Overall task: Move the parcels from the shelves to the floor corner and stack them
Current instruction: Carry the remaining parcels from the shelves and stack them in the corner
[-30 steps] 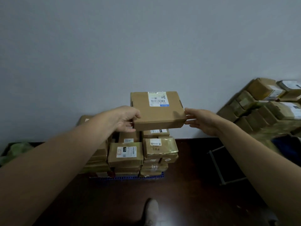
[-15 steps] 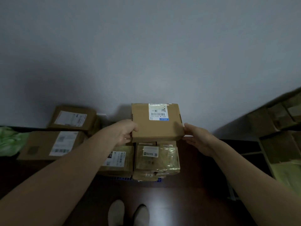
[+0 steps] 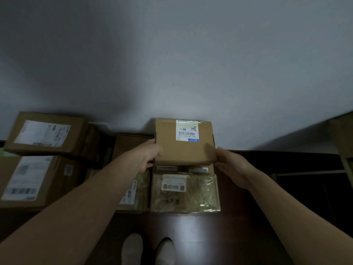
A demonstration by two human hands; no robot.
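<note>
Edgewise: left hand (image 3: 148, 158), parcel (image 3: 183, 150), right hand (image 3: 232, 167)

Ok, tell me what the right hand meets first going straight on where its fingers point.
The labelled cardboard parcel: the right hand points up-left at its right edge, fingertips apparently touching it, though depth is unclear.
</note>
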